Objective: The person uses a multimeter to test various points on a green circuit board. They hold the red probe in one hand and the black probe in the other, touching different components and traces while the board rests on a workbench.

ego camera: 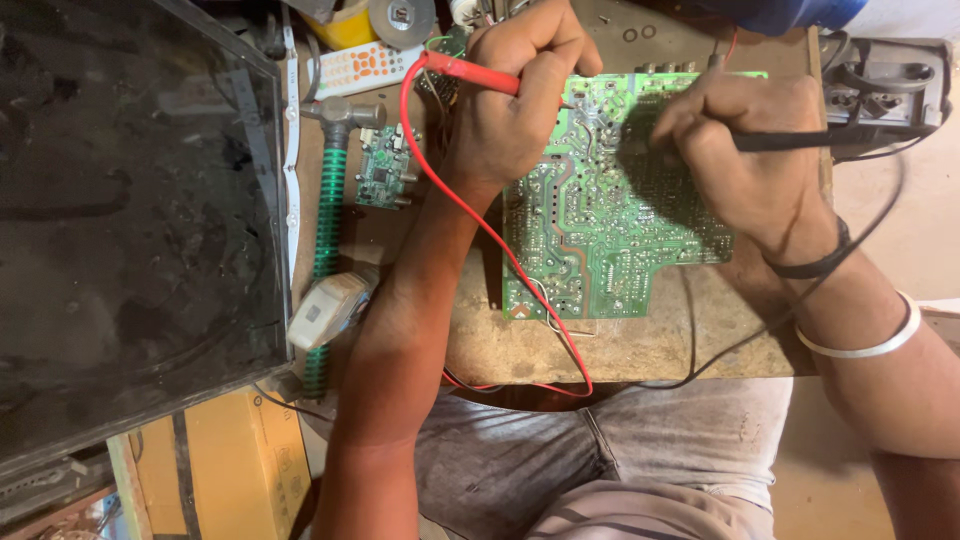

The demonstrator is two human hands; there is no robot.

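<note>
A large green circuit board (600,240) lies solder side up on a worn wooden bench (640,345). My left hand (515,95) grips a red test probe (470,72) with its tip on the board's upper middle; its red lead (480,225) loops down past the bench's front edge. My right hand (740,150) grips a black test probe (800,140) with its tip hidden under the fingers near the board's upper right. A black lead (800,300) trails down from it.
A dark flat screen panel (130,220) fills the left. Beside it lie a hammer with a green handle (330,190), a small green board (383,170), a white remote (362,68) and a white adapter (330,310). A grey device (885,85) sits at top right.
</note>
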